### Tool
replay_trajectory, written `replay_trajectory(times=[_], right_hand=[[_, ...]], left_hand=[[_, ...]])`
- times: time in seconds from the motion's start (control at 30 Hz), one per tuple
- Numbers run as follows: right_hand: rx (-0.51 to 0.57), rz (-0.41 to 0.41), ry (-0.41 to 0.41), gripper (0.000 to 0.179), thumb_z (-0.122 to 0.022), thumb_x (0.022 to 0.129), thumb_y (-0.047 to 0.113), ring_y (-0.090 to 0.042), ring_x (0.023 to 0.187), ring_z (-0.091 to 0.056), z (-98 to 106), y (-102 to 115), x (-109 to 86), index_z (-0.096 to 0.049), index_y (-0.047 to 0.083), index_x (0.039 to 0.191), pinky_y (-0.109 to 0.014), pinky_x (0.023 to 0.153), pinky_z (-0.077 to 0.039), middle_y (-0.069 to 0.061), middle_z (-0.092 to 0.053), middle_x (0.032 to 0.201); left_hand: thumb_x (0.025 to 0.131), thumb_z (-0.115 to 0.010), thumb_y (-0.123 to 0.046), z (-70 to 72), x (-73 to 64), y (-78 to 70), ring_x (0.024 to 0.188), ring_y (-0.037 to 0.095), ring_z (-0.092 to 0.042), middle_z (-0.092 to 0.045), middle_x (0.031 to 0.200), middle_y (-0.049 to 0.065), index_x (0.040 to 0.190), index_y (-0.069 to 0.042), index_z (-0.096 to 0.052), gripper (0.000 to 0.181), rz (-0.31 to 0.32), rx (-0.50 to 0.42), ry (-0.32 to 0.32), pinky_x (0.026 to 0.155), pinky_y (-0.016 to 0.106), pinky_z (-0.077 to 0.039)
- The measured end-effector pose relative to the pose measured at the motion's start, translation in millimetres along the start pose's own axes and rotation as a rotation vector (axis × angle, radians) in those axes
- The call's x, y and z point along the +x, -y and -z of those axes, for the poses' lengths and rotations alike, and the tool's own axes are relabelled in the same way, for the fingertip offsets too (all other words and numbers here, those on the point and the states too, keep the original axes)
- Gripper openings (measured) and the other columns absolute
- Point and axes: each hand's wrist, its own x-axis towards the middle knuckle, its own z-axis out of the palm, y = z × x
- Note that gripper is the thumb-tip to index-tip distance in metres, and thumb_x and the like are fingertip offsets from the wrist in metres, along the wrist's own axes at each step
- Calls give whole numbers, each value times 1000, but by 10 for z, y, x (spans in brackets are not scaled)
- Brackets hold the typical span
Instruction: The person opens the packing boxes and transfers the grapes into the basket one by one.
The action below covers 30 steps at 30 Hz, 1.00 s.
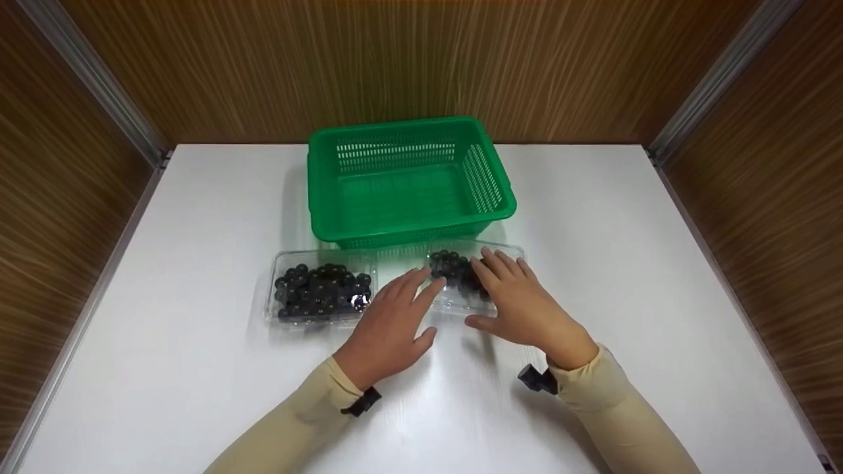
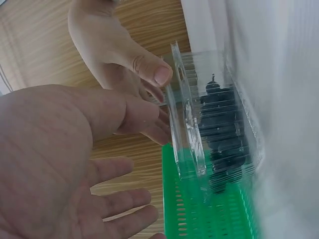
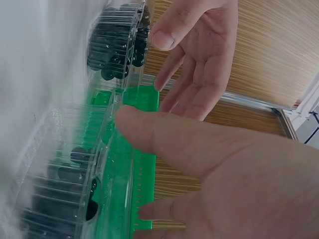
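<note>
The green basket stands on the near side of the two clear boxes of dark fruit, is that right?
No: in the head view, the green basket stands on the far side of the two clear boxes of dark fruit.

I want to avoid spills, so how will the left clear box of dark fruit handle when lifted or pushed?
The left clear box would probably flex if squeezed, since its ribbed walls look thin. The dark fruit may roll inside, as the pieces are round with space beside them. Being wide and low, the box seems unlikely to tip.
</note>
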Motion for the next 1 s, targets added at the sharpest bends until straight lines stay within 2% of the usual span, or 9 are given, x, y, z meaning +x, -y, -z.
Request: replay_trajectory(times=[0.3, 0.57, 1.0], right_hand=[[-26, -1, 24, 94, -80, 88, 48, -43, 153, -26, -27, 15, 1, -38, 3, 159, -65, 122, -20, -20, -28, 167], [-72, 51, 41, 93, -80, 88, 47, -45, 152, -29, -58, 24, 11, -39, 0, 158, -62, 122, -24, -22, -32, 165], [-98, 77, 43, 86, -79, 90, 42, -43, 152, -31, -82, 39, 43, -42, 3, 157, -60, 122, -26, -20, -33, 165]], left_hand=[[98, -68, -29, -19, -2, 18, 151, 33, -34, -34, 165, 14, 159, -14, -41, 68, 41, -31, 38, 118, 54, -36], [96, -72, -27, -35, 2, 48, 152, 31, -34, -37, 164, 16, 158, -12, -42, 70, 23, -40, 33, 123, 50, -28], [97, -70, -28, -33, 18, 67, 151, 33, -35, -36, 164, 15, 159, -11, -38, 71, 74, -112, 69, 119, 54, -34]])
